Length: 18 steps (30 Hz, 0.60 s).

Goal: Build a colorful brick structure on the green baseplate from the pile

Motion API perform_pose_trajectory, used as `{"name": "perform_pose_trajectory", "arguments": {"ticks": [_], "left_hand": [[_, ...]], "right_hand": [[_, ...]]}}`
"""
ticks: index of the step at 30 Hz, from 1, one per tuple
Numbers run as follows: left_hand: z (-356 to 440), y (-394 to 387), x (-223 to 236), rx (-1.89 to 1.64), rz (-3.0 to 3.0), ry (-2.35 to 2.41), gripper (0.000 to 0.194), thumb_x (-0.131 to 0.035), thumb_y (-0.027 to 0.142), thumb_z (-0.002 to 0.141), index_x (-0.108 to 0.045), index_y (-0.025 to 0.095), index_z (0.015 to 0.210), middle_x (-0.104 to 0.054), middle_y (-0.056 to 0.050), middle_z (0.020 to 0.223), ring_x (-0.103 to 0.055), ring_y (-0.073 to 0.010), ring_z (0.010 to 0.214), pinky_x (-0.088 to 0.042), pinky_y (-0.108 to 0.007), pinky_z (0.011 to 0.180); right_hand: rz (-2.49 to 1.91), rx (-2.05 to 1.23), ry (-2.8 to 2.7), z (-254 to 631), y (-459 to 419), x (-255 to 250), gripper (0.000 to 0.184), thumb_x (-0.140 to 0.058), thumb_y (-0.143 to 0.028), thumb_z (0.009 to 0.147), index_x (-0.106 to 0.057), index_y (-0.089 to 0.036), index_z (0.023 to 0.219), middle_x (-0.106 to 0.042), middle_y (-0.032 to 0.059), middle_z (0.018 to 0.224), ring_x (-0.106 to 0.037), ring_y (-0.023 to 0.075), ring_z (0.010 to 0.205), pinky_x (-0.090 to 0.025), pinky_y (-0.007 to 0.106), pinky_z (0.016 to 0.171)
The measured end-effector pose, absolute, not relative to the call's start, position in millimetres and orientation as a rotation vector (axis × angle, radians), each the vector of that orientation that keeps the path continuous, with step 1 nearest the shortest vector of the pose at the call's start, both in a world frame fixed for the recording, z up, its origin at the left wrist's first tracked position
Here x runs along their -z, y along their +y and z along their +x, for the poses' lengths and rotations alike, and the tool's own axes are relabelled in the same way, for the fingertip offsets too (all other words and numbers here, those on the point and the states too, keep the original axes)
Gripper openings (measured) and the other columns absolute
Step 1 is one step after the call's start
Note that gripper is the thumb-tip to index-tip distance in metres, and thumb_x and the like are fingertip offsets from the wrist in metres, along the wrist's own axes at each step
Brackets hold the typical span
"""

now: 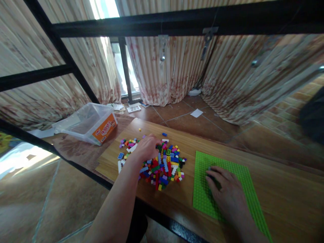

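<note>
A heap of mixed toy building bricks (164,168) lies on the wooden table. My left hand (149,147) reaches over its far side, fingers bent down and pressed together. A dark brick (158,147) shows at the fingertips; whether they pinch it is hard to make out. To the right lies a green studded baseplate (240,173). Above its left half, my right hand (226,189) has thumb and forefinger curled toward each other. Something small and dark appears at those fingertips, its kind unclear.
A clear plastic bin (88,118) with an orange label stands beyond the table's left end. One yellow brick (140,129) and one blue brick (164,134) lie apart from the heap. A black metal frame (152,25) crosses above, before striped curtains (162,77).
</note>
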<state>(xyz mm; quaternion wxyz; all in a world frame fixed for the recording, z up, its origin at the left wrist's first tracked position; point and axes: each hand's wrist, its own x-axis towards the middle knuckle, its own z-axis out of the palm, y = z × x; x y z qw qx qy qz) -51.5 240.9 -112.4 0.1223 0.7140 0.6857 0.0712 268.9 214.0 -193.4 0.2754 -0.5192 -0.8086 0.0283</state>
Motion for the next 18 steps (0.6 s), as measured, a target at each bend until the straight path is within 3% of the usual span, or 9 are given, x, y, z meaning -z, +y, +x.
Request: {"name": "perform_pose_trajectory", "arguments": {"ticks": [6,18], "left_hand": [[-50.8,241.4,112.0,-0.203,2.097,1.987,0.032,-0.064,0.013,0.076,-0.076,0.022,0.104,-0.069,-0.008,0.112,-0.062,-0.0246,0.108,-0.047,-0.035,0.1],[-57.3,245.3,118.9,-0.29,2.082,1.992,0.018,-0.066,0.016,0.074,-0.072,0.019,0.09,-0.071,-0.007,0.1,-0.066,-0.0242,0.096,-0.05,-0.034,0.09]], "right_hand": [[-1.401,-0.089,-2.17,269.1,213.0,192.7,0.03,-0.049,-0.041,0.092,-0.072,-0.022,0.097,-0.068,0.0093,0.114,-0.061,0.0285,0.105,-0.046,0.05,0.091],[-1.406,-0.075,-2.161,266.7,212.7,189.8,0.03,-0.049,-0.04,0.093,-0.072,-0.021,0.095,-0.069,0.0098,0.113,-0.06,0.0279,0.104,-0.046,0.048,0.09]]}}
